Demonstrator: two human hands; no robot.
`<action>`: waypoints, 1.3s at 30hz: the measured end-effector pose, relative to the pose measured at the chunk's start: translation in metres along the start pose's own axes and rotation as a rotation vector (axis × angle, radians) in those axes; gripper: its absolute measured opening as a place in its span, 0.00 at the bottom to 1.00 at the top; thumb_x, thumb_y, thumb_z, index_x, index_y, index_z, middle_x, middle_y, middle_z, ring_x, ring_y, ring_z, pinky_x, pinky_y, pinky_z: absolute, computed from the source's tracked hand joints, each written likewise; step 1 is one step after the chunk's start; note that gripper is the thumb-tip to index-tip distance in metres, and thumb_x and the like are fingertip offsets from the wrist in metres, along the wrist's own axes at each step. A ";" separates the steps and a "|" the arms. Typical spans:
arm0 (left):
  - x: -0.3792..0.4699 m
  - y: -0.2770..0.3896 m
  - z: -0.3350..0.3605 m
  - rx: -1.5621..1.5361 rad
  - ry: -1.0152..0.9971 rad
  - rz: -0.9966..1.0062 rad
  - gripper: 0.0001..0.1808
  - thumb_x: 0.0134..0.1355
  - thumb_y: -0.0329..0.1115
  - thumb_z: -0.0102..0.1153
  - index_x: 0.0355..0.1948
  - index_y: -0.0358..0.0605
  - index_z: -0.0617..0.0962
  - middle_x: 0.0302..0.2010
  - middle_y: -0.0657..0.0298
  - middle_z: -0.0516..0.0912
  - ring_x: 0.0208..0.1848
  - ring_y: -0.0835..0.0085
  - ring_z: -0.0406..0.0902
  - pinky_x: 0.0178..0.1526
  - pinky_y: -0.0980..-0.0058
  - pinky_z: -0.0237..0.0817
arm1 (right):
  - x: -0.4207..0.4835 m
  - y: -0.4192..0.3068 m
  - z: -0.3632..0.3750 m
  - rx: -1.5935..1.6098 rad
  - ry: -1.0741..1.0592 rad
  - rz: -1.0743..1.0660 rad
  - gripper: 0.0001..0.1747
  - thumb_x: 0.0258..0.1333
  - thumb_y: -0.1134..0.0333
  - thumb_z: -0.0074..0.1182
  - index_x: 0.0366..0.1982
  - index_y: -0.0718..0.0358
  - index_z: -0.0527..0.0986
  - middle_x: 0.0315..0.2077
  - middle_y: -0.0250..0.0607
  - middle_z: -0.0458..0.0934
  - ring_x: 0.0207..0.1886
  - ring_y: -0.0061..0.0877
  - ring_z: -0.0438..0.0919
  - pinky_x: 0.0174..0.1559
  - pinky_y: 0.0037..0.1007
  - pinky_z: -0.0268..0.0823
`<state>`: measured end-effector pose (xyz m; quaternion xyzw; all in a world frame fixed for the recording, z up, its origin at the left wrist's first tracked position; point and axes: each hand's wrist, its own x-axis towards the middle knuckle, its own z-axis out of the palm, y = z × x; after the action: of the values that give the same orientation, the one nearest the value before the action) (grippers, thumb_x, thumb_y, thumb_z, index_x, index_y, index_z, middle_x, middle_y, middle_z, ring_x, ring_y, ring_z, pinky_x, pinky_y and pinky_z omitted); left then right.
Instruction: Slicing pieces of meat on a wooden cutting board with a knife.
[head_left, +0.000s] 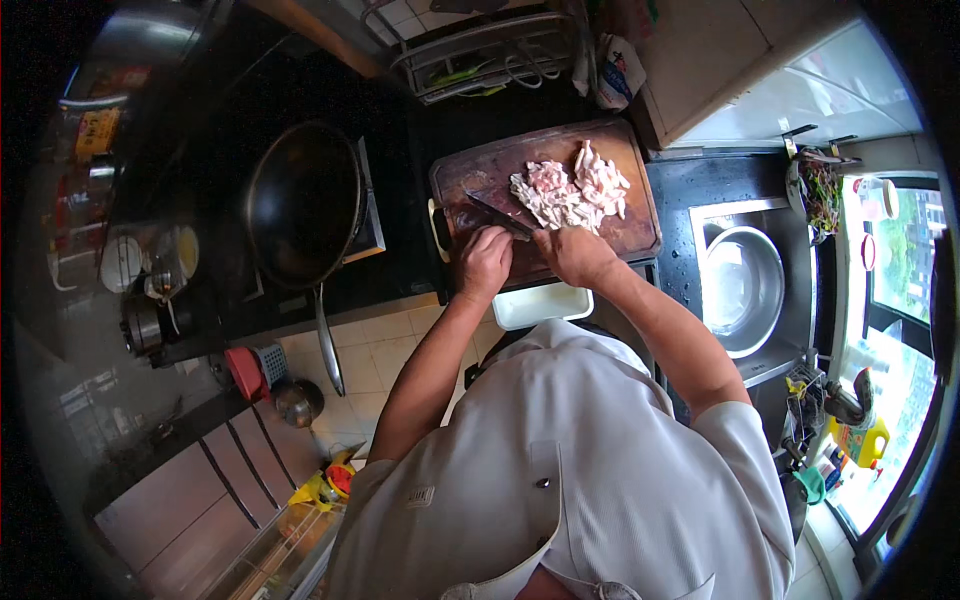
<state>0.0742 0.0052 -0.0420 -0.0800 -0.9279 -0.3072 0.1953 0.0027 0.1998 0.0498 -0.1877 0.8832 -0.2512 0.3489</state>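
Note:
A dark wooden cutting board (487, 169) lies before me on the black counter. My right hand (576, 255) grips a kitchen knife (499, 214) at its handle, the dark blade pointing to the far left over the board. Close beside the blade, my left hand (484, 261) rests at the board's near left with its fingers curled down. Whatever lies beneath those fingertips is mostly hidden. A heap of cut pale pink raw meat (566, 187) covers the board's right middle, beyond the knife. Below the board's near edge sits a white rectangular container (544, 306).
To the left, a wok (304, 206) stands on the stove, its handle (328, 345) jutting past the counter edge. A metal basin (742, 289) sits in the sink (799, 300) at right. Behind the board is a metal rack (487, 56).

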 end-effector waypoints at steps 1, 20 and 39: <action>0.000 0.000 0.001 -0.001 0.000 0.004 0.07 0.57 0.23 0.64 0.37 0.38 0.84 0.41 0.55 0.84 0.44 0.55 0.82 0.48 0.63 0.75 | -0.002 0.004 0.000 0.001 0.004 0.001 0.38 0.75 0.45 0.32 0.32 0.70 0.83 0.33 0.66 0.82 0.42 0.58 0.82 0.48 0.50 0.73; -0.006 -0.005 0.005 0.047 0.010 -0.004 0.09 0.54 0.26 0.65 0.37 0.44 0.85 0.39 0.59 0.83 0.42 0.57 0.81 0.47 0.62 0.74 | -0.062 0.002 -0.008 -0.147 0.095 -0.029 0.31 0.75 0.48 0.37 0.33 0.66 0.81 0.29 0.59 0.83 0.37 0.55 0.83 0.43 0.53 0.75; -0.005 -0.004 0.001 0.033 -0.053 -0.004 0.09 0.54 0.25 0.65 0.38 0.43 0.84 0.41 0.58 0.83 0.43 0.55 0.81 0.47 0.61 0.74 | -0.007 -0.008 0.014 -0.119 0.093 -0.041 0.38 0.74 0.45 0.34 0.27 0.70 0.82 0.28 0.62 0.83 0.37 0.54 0.84 0.46 0.50 0.75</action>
<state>0.0770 0.0021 -0.0470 -0.0829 -0.9379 -0.2900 0.1716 0.0182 0.1928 0.0492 -0.2144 0.9077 -0.2136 0.2905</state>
